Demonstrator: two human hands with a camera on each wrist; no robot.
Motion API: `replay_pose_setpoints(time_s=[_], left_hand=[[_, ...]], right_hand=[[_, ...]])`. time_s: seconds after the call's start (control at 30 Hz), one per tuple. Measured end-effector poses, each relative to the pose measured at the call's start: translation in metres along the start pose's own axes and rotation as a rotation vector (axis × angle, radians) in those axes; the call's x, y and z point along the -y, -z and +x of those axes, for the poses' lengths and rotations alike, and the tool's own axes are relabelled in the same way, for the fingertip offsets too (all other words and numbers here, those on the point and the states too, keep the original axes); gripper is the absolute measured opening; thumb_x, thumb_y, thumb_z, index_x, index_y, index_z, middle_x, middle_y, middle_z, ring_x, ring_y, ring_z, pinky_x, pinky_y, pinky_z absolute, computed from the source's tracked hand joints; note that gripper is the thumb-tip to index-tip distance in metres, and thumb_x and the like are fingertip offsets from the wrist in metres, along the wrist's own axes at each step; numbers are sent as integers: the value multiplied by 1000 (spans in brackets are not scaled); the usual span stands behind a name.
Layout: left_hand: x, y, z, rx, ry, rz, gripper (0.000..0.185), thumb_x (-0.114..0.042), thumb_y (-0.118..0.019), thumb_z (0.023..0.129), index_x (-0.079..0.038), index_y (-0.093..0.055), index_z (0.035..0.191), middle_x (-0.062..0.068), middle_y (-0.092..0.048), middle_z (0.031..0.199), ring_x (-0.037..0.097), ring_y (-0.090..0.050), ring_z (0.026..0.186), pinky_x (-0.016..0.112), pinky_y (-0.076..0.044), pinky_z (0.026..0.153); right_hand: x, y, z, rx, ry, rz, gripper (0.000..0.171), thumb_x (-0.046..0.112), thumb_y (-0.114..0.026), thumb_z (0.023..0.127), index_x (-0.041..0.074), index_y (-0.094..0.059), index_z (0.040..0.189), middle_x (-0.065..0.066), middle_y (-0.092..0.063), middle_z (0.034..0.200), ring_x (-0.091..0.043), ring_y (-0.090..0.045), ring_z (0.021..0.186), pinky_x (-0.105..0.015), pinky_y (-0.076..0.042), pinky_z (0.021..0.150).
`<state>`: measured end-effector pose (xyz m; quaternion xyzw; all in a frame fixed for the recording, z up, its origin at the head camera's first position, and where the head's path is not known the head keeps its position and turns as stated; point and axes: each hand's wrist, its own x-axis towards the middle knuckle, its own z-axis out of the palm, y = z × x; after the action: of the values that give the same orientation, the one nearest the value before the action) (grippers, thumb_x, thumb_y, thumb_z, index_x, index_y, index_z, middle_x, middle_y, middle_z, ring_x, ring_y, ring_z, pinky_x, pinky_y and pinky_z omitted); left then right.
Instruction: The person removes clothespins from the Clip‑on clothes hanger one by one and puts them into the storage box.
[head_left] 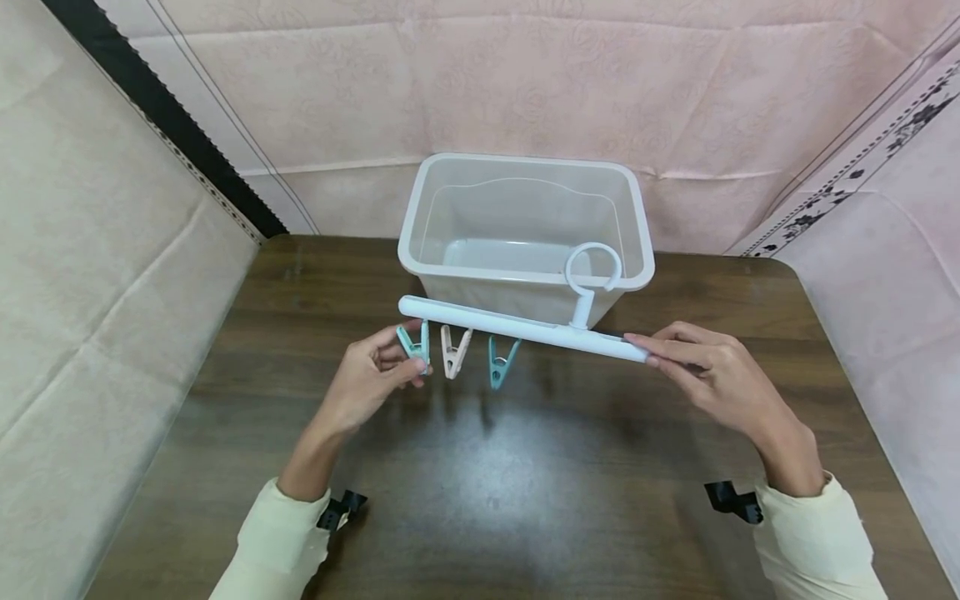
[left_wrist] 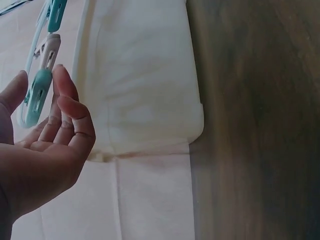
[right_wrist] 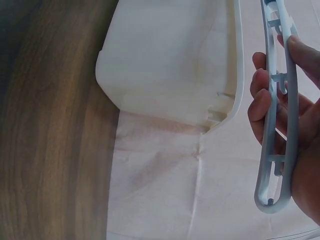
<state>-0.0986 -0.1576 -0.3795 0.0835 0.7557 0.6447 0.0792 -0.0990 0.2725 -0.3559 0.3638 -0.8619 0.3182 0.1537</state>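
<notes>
A pale blue clip hanger [head_left: 517,323] with a round hook [head_left: 592,265] is held up above the table, its left end higher than its right. My right hand [head_left: 720,371] grips the hanger's right end between thumb and fingers; in the right wrist view the bar [right_wrist: 290,110] shows its hollow underside with small pegs. At the left end, my left hand [head_left: 367,371] pinches a teal clothespin [head_left: 417,346] that hangs from the bar. Beside it hang a whitish clothespin [head_left: 453,354] and another teal clothespin [head_left: 501,362], both untouched.
A whitish plastic bin [head_left: 525,281] stands at the back of the brown wooden table [head_left: 495,500], behind the hanger. Its visible floor holds nothing. Pale patterned cloth [head_left: 525,92] covers the back and both sides.
</notes>
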Motion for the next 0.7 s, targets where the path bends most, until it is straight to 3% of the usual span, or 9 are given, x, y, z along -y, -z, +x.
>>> replay_pose_setpoints(time_s=[0.23,0.43,0.7], left_hand=[[4,-6,1,-45,23,18,35,-6,-66,97,8,-61,129,19,-70,91,20,-68,74,25,-51,64],[1,-8,2,-75,9,38,21,-7,-65,98,6,-66,114,17,-71,93,22,-67,78,29,-53,68],[-2,-7,6,-89,8,27,20,0,-60,98,7,-63,117,21,-69,91,27,-68,75,28,-54,65]], right_hand=[[-2,0,-3,-10,8,-17,50,-10,-77,76,13,-75,120,12,-65,95,1,-46,67,-17,-36,58],[-3,0,-6,-6,-1,-17,50,-9,-78,76,13,-75,121,12,-65,96,1,-46,66,-15,-35,57],[-5,-1,-7,2,-3,-15,48,-8,-77,79,13,-75,122,11,-66,96,1,-46,66,-15,-35,58]])
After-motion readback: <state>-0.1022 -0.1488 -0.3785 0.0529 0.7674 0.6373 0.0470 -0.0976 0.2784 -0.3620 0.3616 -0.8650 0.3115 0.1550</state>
